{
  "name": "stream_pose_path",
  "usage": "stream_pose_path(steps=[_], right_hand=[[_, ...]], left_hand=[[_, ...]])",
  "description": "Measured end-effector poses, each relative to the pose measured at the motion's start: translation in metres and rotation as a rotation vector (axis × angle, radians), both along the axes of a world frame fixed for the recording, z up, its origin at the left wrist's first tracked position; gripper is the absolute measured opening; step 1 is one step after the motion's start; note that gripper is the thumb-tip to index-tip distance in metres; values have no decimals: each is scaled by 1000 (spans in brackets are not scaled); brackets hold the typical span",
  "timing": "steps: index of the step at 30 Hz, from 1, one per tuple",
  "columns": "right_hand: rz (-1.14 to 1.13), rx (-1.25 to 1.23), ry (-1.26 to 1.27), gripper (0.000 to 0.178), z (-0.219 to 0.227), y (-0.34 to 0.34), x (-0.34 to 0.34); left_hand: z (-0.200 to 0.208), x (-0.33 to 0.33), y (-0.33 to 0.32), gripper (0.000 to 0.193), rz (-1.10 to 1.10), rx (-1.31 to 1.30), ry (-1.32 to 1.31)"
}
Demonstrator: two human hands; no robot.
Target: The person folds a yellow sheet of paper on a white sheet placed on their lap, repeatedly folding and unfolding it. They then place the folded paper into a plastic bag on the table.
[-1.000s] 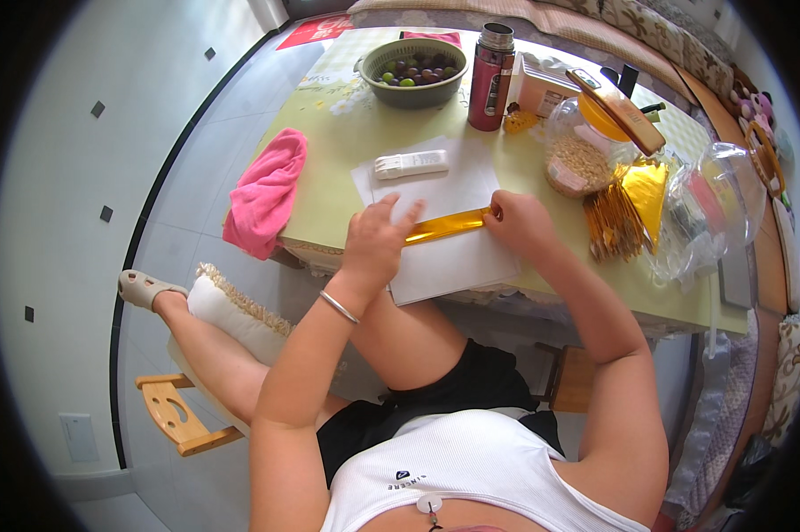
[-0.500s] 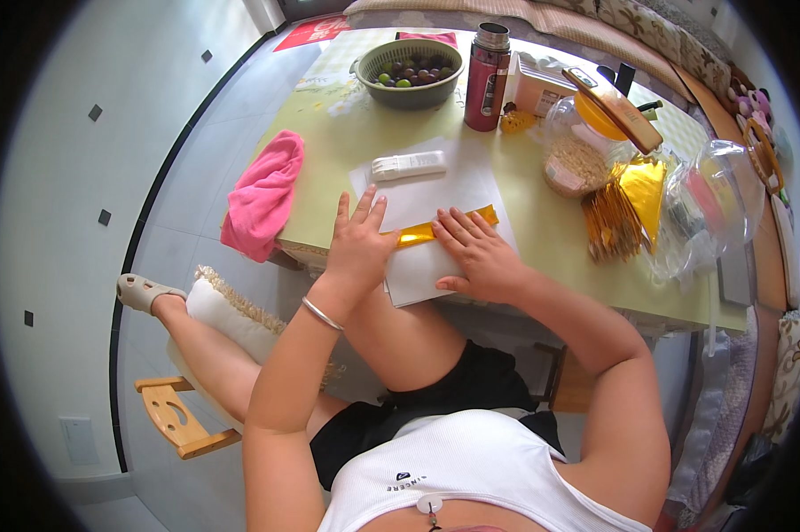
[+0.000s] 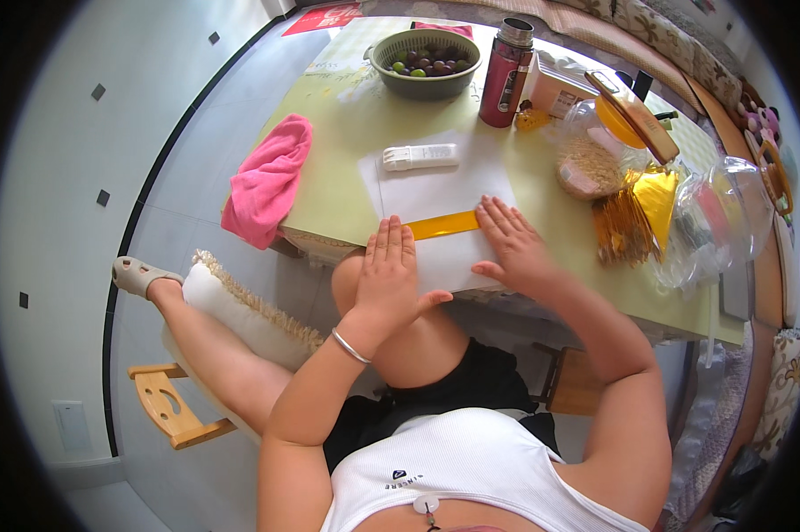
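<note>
A shiny gold foil paper strip [image 3: 444, 225] lies across white paper sheets [image 3: 453, 262] at the table's near edge. My left hand [image 3: 391, 266] rests flat on the strip's left end, fingers out and thumb apart. Over its right end lies my right hand [image 3: 513, 244], fingers stretched out, palm down. Both hands cover the ends of the strip, so only its middle shows. Beyond it on the paper is a white, elongated plastic dispenser-like item [image 3: 420, 157].
A pink cloth [image 3: 269, 182] hangs at the table's left edge. Grapes fill a grey-green colander [image 3: 427, 84], beside a red thermos [image 3: 506, 75]. On the right are a clear jar [image 3: 586, 160], folded gold foil pieces [image 3: 631, 217] and a clear plastic bag [image 3: 719, 213].
My left hand has moved down and right, its fingers now pressed flat on the strip's left end. My right hand has slid right toward the other end, exposing more of the middle.
</note>
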State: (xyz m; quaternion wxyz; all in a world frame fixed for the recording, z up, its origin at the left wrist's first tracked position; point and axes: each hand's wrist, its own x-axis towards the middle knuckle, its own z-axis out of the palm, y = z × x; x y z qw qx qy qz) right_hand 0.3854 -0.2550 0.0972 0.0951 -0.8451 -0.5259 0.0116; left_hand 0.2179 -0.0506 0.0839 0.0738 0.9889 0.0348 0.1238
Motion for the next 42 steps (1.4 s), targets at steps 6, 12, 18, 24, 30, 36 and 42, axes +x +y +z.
stream_pose_path(steps=[6,12,18,24,30,36,42], right_hand=[[-30,1,21,86,3,-11,7],[-71,-13,-95,74,12,-3,5],[50,153,-99,58,7,23,5],[140,294,-191,25,11,43,8],[147,186,-51,23,18,53,9],[269,143,-106,68,0,40,-3],[123,66,-44,76,-8,9,4]], left_hand=[[6,4,13,64,29,155,-93],[33,31,26,18,-50,212,-73],[27,45,43,4,-171,284,-164],[42,52,64,10,-144,-95,-103],[64,50,38,16,-174,106,73],[35,38,19,38,-131,389,104],[8,7,30,48,-74,292,-123]])
